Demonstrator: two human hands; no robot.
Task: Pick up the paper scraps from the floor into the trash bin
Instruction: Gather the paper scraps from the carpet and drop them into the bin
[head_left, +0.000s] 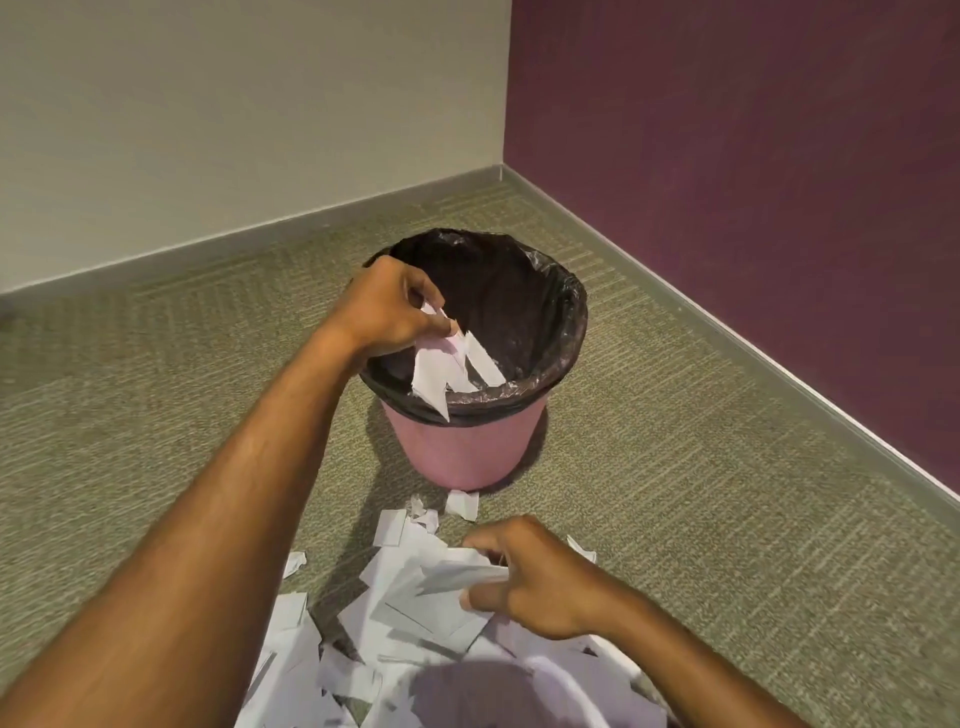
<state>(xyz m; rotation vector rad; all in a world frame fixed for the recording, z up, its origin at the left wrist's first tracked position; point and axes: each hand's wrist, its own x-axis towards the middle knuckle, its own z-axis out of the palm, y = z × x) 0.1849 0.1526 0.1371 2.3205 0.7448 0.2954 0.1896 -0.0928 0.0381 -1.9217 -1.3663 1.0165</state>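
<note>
Pink trash bin (462, 449) with a black liner (519, 291) stands upright on green carpet (727, 493), near the corner where a cream wall (234, 104) meets a purple wall (753, 130). Left hand (395, 306) is over the bin's near-left rim, fingers pinched shut on a few white paper strips (447, 369) that hang down into the opening. Right hand (530, 577) is low over the heap of paper scraps (395, 623) on the carpet in front of the bin, fingers curled closed around one scrap (467, 574). Loose scraps lie between heap and bin base.
</note>
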